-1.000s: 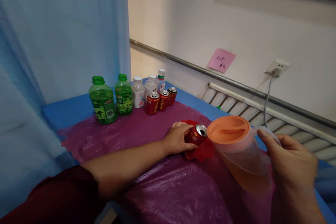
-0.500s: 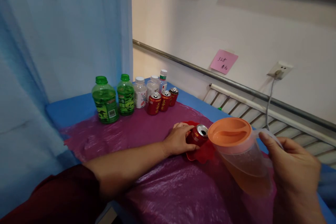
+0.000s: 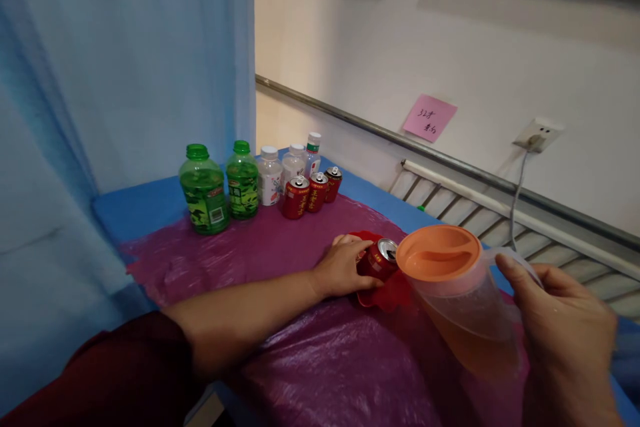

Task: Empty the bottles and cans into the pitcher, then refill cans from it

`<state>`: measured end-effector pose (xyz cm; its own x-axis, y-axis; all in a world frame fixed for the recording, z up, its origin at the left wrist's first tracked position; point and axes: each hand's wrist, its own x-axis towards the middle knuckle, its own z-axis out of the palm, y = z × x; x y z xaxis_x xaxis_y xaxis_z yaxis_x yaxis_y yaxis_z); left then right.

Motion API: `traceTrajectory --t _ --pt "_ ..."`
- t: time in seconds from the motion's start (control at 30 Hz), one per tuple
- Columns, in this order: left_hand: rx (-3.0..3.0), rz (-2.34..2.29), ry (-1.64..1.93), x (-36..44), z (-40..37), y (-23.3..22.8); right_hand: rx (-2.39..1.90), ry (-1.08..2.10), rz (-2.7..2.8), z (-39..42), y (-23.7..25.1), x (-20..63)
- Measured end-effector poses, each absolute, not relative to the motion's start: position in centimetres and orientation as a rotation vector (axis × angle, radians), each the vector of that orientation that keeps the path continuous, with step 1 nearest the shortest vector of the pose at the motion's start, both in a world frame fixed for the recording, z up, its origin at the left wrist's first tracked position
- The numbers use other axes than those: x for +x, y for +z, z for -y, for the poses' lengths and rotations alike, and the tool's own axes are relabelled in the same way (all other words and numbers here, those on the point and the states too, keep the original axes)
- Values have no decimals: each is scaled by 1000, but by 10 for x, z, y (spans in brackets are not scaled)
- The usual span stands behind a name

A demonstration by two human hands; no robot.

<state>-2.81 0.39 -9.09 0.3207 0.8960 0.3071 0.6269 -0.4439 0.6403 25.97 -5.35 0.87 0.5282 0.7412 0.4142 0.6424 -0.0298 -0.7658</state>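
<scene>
Fingers of your left hand point(image 3: 345, 267) wrap the tilted red can point(image 3: 379, 259) over the red dish point(image 3: 385, 293), while your right hand point(image 3: 560, 327) grips the handle of the clear pitcher point(image 3: 465, 307), orange-lidded and leaning toward the can. Both sit on the worktop's purple sheet point(image 3: 280, 260); green bottles point(image 3: 220, 187), white bottles point(image 3: 283, 170) and three more cans point(image 3: 313, 190) stand well apart at the far edge.

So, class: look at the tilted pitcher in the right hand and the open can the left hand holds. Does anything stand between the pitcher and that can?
Nothing visible does. The pitcher's orange lid sits right beside the can, which the left hand grips over a red dish. The right hand holds the handle.
</scene>
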Motion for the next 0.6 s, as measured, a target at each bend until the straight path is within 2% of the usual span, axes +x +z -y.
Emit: traceTrajectory --t 0.6 --pt "2185 -1378 878 -27 -1 -90 -1689 189 1078 58 12 250"
